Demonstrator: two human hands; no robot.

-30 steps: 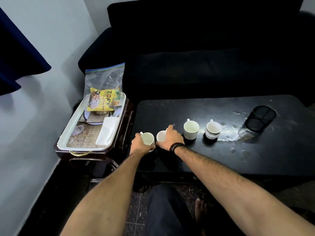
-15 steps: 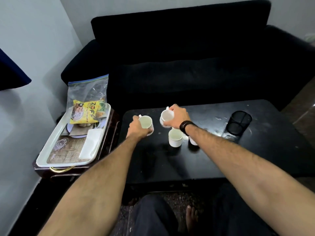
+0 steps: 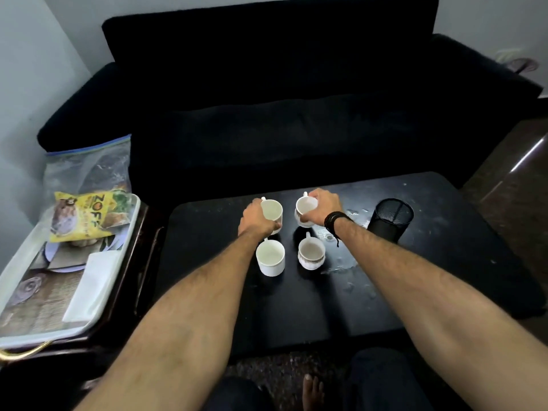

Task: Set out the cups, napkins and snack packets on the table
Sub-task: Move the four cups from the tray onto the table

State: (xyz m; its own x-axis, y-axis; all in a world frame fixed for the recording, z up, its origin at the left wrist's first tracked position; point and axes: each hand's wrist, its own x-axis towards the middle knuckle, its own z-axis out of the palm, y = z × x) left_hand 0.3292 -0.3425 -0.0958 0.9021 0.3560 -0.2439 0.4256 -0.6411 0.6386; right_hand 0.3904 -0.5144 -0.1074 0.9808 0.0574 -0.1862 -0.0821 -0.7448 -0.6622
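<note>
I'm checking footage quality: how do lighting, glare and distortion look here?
Head view: dim, and the black sofa loses nearly all detail; wet patches on the table catch pale glare; wide-angle bending stretches the forearms near the bottom edge; the cups and the snack packet are slightly soft.

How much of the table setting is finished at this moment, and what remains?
Partly done. Two cups, a plain one and a patterned one, stand on the black table. The left hand and right hand each hold another cup, at the far row. Left to do: the white napkins and the yellow snack packet lie on the tray beside the table.
</note>
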